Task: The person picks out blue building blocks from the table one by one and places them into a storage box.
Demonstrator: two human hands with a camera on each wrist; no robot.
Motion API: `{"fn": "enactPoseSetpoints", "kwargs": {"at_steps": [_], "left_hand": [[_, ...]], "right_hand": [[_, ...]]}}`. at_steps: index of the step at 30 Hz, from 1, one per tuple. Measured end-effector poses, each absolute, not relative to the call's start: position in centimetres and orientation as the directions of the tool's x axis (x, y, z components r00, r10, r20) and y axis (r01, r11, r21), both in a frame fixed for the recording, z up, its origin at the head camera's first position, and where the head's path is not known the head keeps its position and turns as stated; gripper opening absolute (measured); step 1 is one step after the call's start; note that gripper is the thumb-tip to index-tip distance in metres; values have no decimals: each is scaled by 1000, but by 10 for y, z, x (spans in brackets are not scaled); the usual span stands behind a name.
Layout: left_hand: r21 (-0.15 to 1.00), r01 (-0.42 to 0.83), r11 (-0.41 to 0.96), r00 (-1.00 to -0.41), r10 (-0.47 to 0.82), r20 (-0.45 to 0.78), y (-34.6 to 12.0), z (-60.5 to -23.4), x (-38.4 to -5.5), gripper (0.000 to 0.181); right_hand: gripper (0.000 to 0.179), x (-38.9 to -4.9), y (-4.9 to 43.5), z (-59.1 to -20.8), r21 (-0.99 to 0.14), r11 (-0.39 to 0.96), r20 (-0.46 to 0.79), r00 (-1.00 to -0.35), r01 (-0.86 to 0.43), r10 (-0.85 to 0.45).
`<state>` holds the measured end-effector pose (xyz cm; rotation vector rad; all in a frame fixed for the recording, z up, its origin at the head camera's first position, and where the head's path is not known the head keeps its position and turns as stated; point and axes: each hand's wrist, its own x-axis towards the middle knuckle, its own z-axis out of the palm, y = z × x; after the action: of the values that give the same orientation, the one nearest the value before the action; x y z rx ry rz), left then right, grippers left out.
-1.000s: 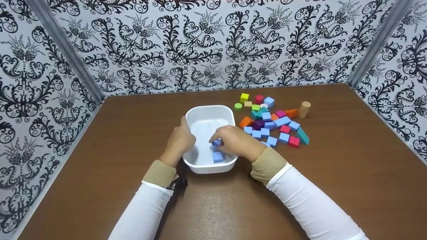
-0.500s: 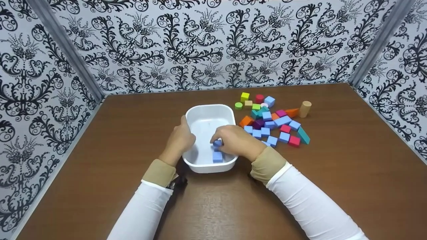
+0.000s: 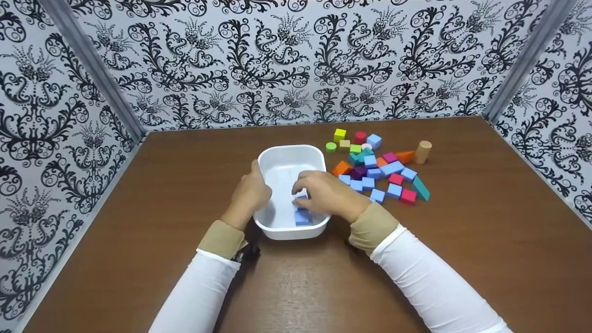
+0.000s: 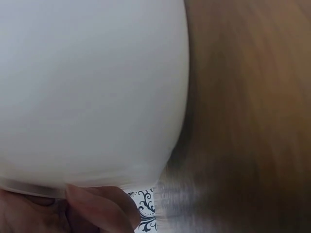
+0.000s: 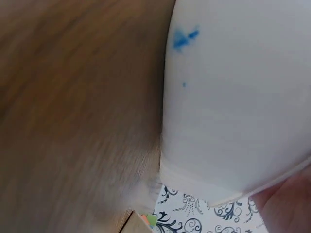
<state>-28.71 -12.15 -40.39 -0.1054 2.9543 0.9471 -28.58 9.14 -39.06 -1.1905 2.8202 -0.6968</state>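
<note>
A white plastic tub [image 3: 291,152] stands on the table. My left hand [image 3: 249,196] grips its left rim, and the left wrist view shows the curled fingers [image 4: 104,208] at the tub's edge. Inside the tub, near its front right, lies a light blue block [image 3: 302,218]. Just behind it, another blue block shows partly between the parted finger and thumb of my right hand [image 3: 326,194], which reaches in over the right rim. The fingertips look loose around that block; contact is hard to make out. In the right wrist view the tub's outer wall [image 5: 233,107] hides the blocks.
Right of the tub lies a spread of toy blocks: several blue ones, a red cube [image 3: 408,196], a teal piece [image 3: 420,188], an orange block [image 3: 342,168] and a yellow cube [image 3: 340,134]. A wooden cylinder [image 3: 422,152] stands upright at their right. Patterned walls [image 3: 286,69] enclose the table.
My right hand's finger and thumb have parted and lifted slightly from the blue block they pinched. The left hand and the tub stay where they were.
</note>
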Motion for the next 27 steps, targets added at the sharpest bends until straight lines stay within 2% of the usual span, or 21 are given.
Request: {"fn": "enactPoseSetpoints", "kwargs": {"at_steps": [2,5,8,12,21,27], "left_hand": [[577,-72,813,-997,-50,-55,-121,-404,-287,83],[576,-73,814,-997,-46,-62,-121,-403,-287,84],[575,-81,814,-996,-49,-71,-121,-403,-287,84],[582,-84,809,-996,-46,-80,-122,-402,-287,83],[580,-73,811,-997,-42,-66,-121,-402,-287,81],[585,-87,806,-996,-51,-78,-122,-403,-287,82]], "right_hand": [[19,-288,94,-387,-421,569,242,-692,-707,-681],[16,-291,103,-375,-433,553,341,-697,-712,-631],[15,-296,119,-361,-431,595,413,-734,-679,-539],[18,-308,148,-349,-434,684,431,-802,-586,-413],[24,-327,204,-347,-484,806,313,-927,-341,-204],[37,-329,220,-350,-467,852,162,-971,-234,-178]]}}
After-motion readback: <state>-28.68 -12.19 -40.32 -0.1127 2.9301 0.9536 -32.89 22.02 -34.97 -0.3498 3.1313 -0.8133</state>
